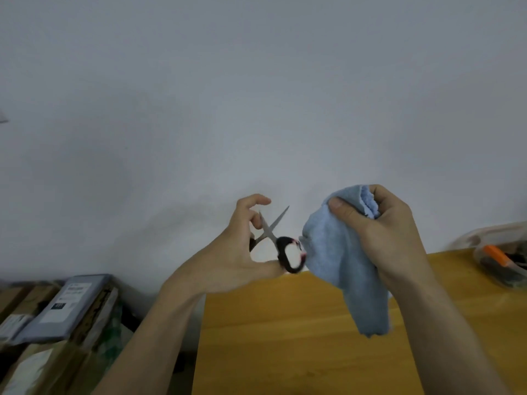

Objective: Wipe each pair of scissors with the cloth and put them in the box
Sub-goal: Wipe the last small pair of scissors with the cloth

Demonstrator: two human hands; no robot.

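the left hand [242, 252] pinches the black-handled scissors [281, 243], blades spread, above the wooden table [285, 337] edge. just beside them the right hand [385, 229] grips the bunched blue cloth [342, 266]. farther right sits a clear container [502, 258].

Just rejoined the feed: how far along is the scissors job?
In hand: the left hand holds black-handled scissors open, the right hand grips the blue cloth, handle touching it. Done: cannot tell; a clear container at the wooden table's right edge holds blurred items. Left: boxing this pair.
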